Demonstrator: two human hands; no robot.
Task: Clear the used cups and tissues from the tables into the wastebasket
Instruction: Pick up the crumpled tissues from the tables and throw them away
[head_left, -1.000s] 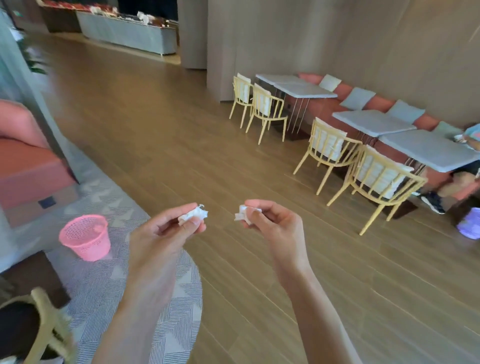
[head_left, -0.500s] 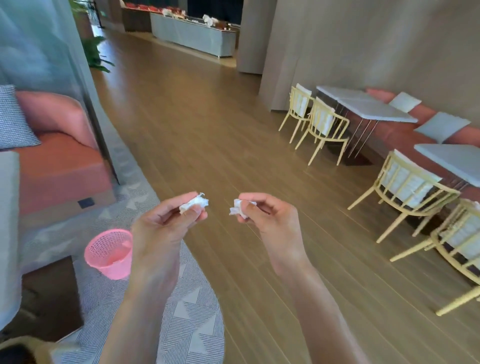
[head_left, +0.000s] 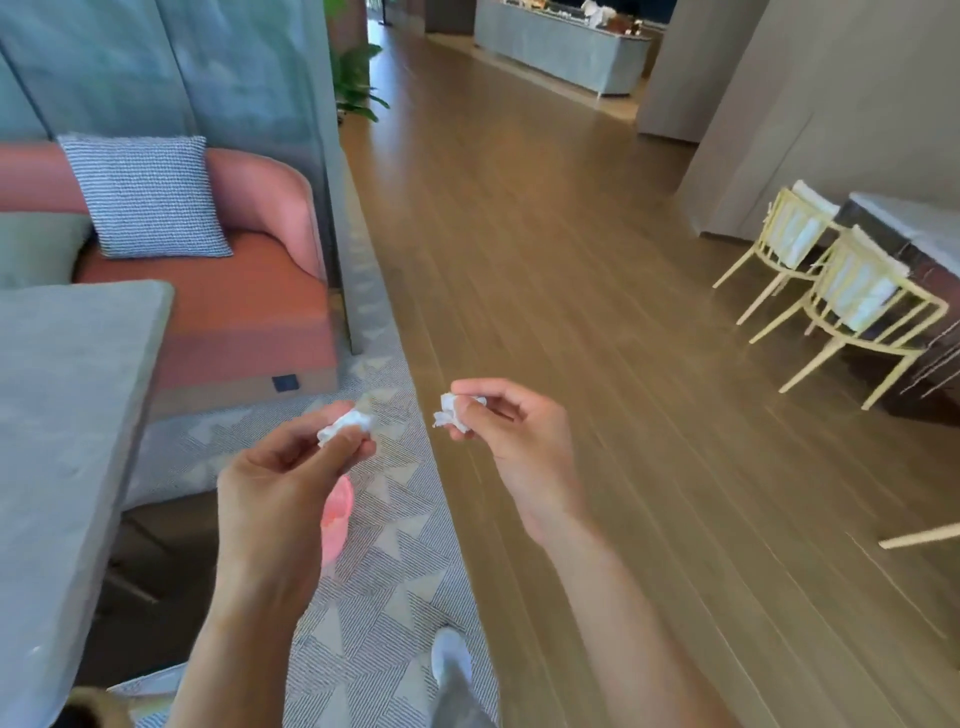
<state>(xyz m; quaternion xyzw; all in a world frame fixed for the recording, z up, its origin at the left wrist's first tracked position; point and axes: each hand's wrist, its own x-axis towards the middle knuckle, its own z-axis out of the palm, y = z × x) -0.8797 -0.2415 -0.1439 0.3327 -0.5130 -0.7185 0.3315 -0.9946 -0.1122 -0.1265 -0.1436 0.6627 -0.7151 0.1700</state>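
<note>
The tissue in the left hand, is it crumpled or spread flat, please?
Crumpled: the white tissue sits as a small wad pinched between the left hand's thumb and fingertips.

white tissues (head_left: 347, 425), pink wastebasket (head_left: 336, 519), grey triangle-patterned rug (head_left: 395, 571).

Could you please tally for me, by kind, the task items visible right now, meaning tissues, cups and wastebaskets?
Crumpled tissues: 2, left tissue pinched in the left hand, right tissue in the right hand.
Cups: 0 in view.
Pink wastebasket: 1, mostly hidden behind the left hand.
Total: 3.
</note>
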